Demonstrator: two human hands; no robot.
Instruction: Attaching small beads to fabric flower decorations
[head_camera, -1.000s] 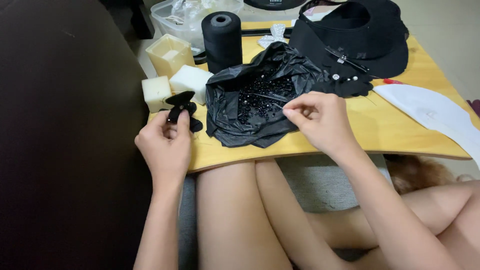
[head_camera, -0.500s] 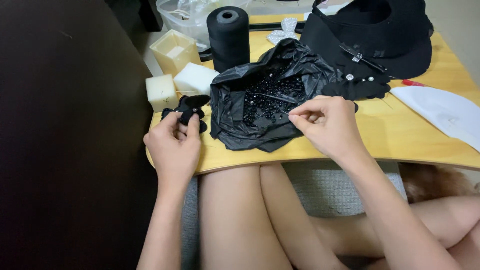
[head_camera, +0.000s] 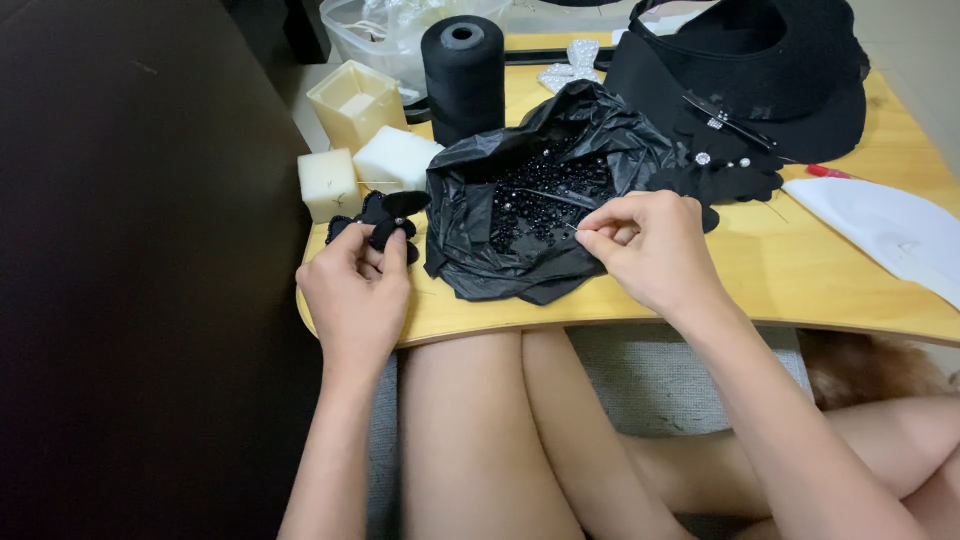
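My left hand grips a small black fabric flower at the left end of the wooden lap table. My right hand pinches a thin needle whose tip reaches into an open black plastic bag holding several small black beads. The bag lies between my two hands on the table.
A tall black thread spool stands behind the bag. Foam blocks and a cream square holder sit at the left. A black hat with pins lies at the back right, a white fabric piece on the right. My bare legs are under the table.
My left hand with the flower has come lower and nearer the table edge. My right hand stays at the bag with the needle; the view has shifted slightly.
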